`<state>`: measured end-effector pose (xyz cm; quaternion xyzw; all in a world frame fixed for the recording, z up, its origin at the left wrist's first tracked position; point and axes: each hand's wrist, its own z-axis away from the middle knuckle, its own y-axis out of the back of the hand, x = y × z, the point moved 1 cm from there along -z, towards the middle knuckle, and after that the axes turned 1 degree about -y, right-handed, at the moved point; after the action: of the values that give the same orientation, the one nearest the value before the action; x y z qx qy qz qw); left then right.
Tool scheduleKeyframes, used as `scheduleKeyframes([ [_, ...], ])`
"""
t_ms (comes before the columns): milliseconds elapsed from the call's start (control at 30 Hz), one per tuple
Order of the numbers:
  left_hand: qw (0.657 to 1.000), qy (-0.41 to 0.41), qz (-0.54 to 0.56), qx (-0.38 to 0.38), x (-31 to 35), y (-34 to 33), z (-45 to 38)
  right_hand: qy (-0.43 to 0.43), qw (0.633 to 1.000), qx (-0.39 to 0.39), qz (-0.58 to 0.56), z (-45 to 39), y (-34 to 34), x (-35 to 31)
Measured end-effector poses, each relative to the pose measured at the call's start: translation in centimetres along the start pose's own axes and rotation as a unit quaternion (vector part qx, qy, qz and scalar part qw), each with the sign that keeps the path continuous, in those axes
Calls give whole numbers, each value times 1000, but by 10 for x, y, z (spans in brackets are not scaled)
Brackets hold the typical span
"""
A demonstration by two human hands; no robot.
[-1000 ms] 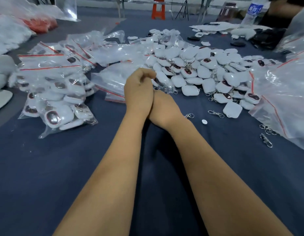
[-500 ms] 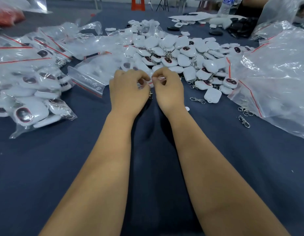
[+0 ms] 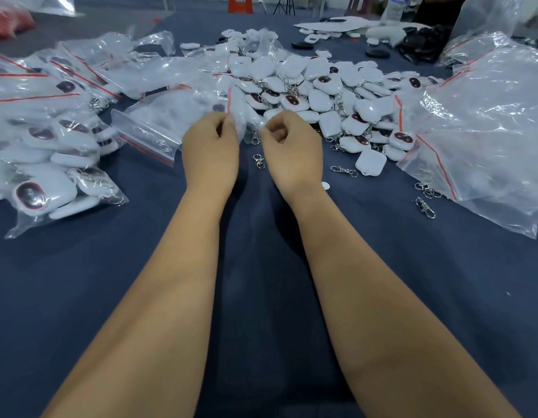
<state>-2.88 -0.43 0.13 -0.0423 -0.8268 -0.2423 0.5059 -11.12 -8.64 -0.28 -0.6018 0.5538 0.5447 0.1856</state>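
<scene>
A small clear zip bag with a red seal strip stands between my two hands over the dark blue table. A white keychain case with a metal clasp shows through the plastic. My left hand pinches the bag at the red strip with thumb and forefinger. My right hand pinches the bag's right edge, its fingers curled. Just beyond lies a heap of loose white keychain cases, some with dark red faces.
Filled zip bags pile up on the left, with flat empty bags beside my left hand. A large crumpled clear bag fills the right. Loose metal clasps and a single white case lie near my right hand.
My hands, pressed together a second ago, have drawn apart and lifted slightly. The small bag now shows between them with its red strip upright.
</scene>
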Motion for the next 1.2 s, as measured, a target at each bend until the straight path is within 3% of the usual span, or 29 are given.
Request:
scheduleKeyframes([
  [133, 984, 47, 173, 6, 7, 4, 0, 28, 997, -72, -2, 5, -9, -4],
  [300, 968, 63, 236, -50, 7, 1, 0, -12, 994, -74, -78, 4, -8, -5],
  [567, 986, 35, 133, -90, 5, -3, 3, -107, 972, -73, -195, -2, -2, -4],
  [700, 992, 12, 91, -85, 3, -5, 4, -96, 973, -67, -197, -3, -1, -3],
  [833, 998, -13, 61, -30, 2, -6, 3, -98, 973, -64, -198, -3, -1, -3],
  [967, 993, -16, 89, 80, -1, -3, 2, -111, 980, -6, -166, -5, 3, 0],
  [1033, 991, -20, 81, 101, -1, -2, 1, -115, 982, 17, -149, -6, 3, 0],
  [1100, 995, -16, 82, 54, -3, -4, 0, -110, 984, 28, -139, -6, 3, -1],
  [1200, 996, -25, -4, -80, -5, -10, 2, -83, 986, -7, -142, -4, 3, -3],
])
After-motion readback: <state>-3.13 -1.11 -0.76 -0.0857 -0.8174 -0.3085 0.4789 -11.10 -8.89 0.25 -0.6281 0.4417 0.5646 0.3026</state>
